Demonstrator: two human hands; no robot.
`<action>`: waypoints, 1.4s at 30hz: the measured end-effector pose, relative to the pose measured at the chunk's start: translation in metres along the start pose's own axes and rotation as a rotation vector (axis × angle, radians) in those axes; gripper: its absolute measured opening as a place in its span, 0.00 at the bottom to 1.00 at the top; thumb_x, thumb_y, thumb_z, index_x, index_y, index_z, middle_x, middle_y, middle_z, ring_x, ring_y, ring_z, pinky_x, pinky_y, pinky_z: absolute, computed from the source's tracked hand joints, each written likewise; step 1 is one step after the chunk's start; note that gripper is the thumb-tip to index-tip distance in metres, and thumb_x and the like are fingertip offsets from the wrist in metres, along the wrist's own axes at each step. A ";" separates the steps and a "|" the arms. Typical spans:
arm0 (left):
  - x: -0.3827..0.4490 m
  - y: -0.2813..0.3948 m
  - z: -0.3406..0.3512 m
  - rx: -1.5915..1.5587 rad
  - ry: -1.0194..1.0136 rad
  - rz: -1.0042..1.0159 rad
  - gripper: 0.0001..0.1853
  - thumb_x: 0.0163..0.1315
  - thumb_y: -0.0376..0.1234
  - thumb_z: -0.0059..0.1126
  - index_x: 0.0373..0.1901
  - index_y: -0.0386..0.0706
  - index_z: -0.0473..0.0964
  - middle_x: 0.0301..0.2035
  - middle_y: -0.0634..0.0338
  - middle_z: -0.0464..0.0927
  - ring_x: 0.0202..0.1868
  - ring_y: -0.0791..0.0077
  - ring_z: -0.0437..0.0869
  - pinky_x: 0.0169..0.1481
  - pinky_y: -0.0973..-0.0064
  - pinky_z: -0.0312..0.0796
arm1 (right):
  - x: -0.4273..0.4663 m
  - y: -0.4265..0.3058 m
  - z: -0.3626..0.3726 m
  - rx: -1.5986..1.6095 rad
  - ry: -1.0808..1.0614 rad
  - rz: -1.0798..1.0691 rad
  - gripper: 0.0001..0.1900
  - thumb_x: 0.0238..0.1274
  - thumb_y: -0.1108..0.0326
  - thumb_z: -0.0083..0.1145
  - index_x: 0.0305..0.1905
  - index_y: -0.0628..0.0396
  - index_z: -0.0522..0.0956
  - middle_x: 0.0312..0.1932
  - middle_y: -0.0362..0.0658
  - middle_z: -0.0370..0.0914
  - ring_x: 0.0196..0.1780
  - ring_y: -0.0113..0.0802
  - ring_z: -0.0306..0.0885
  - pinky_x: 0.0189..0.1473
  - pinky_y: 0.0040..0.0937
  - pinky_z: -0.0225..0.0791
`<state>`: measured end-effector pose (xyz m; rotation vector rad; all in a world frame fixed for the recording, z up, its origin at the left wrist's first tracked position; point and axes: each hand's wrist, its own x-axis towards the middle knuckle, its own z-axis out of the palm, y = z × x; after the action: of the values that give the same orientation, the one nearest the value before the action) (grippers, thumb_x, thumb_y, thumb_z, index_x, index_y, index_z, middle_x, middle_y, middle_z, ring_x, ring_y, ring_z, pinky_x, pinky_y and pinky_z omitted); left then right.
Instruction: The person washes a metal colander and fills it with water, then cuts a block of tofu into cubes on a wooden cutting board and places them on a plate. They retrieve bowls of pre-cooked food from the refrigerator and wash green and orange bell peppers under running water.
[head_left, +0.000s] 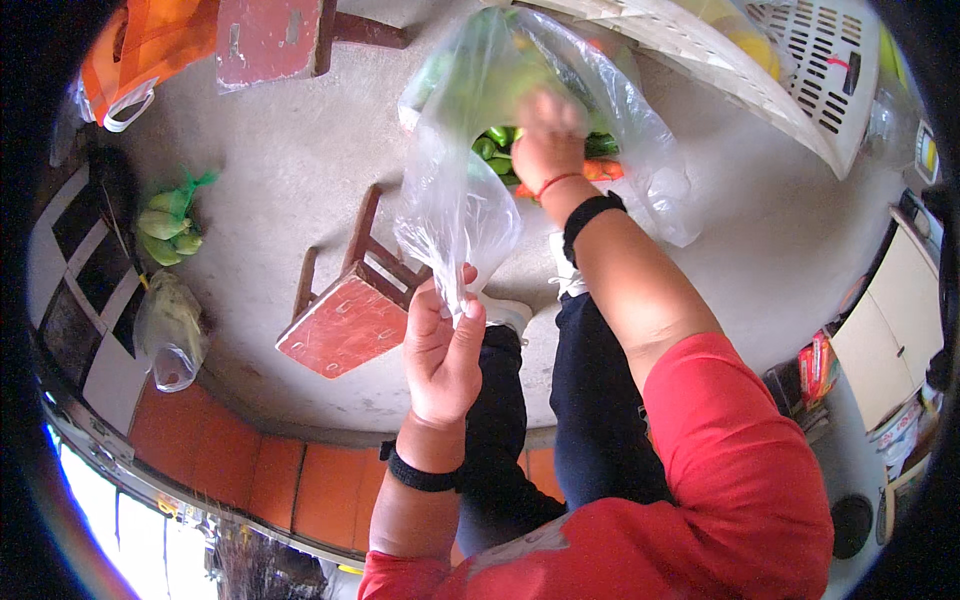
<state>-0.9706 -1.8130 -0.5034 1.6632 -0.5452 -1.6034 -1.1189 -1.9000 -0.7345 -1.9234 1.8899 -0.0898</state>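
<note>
My left hand (446, 345) pinches the gathered edge of a large clear plastic bag (450, 202) between thumb and fingers. My right hand (551, 142) reaches into the bag's wide mouth; its fingers are blurred and partly behind the film, so whether they hold anything cannot be told. Green peppers (495, 142) lie beside and below that hand, with orange-red vegetables, perhaps carrots (600, 169), to its right. More green and yellowish produce shows dimly through the plastic farther up.
A small red wooden stool (341, 326) stands left of my legs, another (266, 41) at the top. White plastic crates (817, 67) are at upper right. Green vegetables in a net (169, 225) and a filled plastic bag (172, 330) lie at left, below an orange bag (146, 52).
</note>
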 end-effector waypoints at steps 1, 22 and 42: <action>0.002 0.001 -0.001 -0.006 0.001 0.010 0.13 0.68 0.25 0.52 0.53 0.36 0.71 0.53 0.59 0.72 0.52 0.77 0.71 0.60 0.77 0.60 | 0.001 0.006 -0.002 -0.008 0.023 0.063 0.26 0.48 0.67 0.59 0.58 0.52 0.73 0.62 0.52 0.66 0.65 0.53 0.61 0.63 0.53 0.58; 0.003 -0.001 0.010 0.116 0.035 -0.003 0.24 0.61 0.23 0.60 0.58 0.36 0.63 0.49 0.57 0.72 0.49 0.76 0.73 0.57 0.75 0.65 | -0.048 0.075 -0.121 0.449 -0.022 -0.147 0.25 0.49 0.69 0.69 0.52 0.61 0.72 0.49 0.52 0.77 0.54 0.46 0.77 0.54 0.37 0.72; -0.044 0.017 0.017 0.314 -0.172 -0.286 0.25 0.54 0.21 0.65 0.54 0.33 0.68 0.39 0.53 0.80 0.40 0.68 0.83 0.47 0.69 0.78 | -0.073 0.071 -0.120 0.844 -0.392 0.373 0.18 0.60 0.65 0.63 0.51 0.63 0.74 0.47 0.48 0.79 0.53 0.38 0.78 0.57 0.33 0.70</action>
<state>-0.9897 -1.7951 -0.4605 1.9115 -0.7007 -1.9618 -1.2311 -1.8589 -0.6323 -0.9349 1.5460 -0.3122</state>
